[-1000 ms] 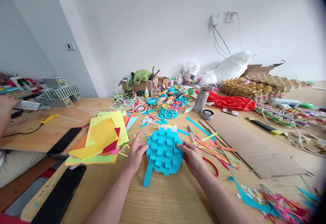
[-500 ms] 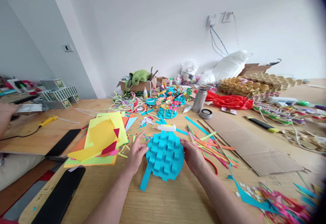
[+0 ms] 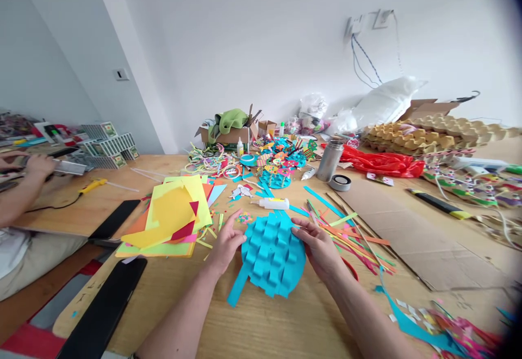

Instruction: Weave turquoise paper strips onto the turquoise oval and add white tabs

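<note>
Round blue paper piece: raised woven loops, flat tail. Left hand and right hand pinch opposite edges, partly open.

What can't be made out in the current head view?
All in the head view:
Underside of the blue disc: faces away.
Rest of the red loop: behind the right hand and its forearm.
White bottle's label text: too small.
Cardboard box's contents: partly under green cloth.
Co-worker's head: cut off, left edge.
</note>
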Tool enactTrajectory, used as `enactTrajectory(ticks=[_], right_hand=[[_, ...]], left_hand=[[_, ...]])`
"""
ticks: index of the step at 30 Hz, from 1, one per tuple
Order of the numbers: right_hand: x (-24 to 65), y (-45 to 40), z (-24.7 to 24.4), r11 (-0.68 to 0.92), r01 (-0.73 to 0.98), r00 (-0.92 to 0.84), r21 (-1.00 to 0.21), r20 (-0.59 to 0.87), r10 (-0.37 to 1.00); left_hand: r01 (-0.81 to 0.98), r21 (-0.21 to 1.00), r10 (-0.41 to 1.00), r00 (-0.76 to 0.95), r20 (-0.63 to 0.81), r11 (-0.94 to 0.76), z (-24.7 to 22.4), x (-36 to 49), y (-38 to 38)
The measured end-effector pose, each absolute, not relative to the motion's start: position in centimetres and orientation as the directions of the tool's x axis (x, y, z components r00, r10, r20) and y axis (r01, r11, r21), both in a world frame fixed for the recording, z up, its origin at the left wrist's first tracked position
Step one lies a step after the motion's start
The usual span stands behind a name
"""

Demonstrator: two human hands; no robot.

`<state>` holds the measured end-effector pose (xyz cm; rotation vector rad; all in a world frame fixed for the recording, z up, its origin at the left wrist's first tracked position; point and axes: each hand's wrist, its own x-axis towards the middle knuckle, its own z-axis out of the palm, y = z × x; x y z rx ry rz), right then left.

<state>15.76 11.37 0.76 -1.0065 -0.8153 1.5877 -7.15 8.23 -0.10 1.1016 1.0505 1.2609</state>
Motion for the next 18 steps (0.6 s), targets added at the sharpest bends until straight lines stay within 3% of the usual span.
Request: enactTrajectory(ticks=[6,18], right_hand=[[15.71,11.24,0.61,-0.289,-0.352,-0.156,-0.891,-0.249,0.956],[14.81,10.51,0.54,-0.407,-0.281,-0.280,-0.869,-0.332,0.901]], left_hand=[[-0.228,0.967,0.994,0.010,-0.111,0.110,0.90,-6.90,8.01],[-0.170,0.982,0.995,0.058,-0.080,0.088,0.56,-6.91,8.12]])
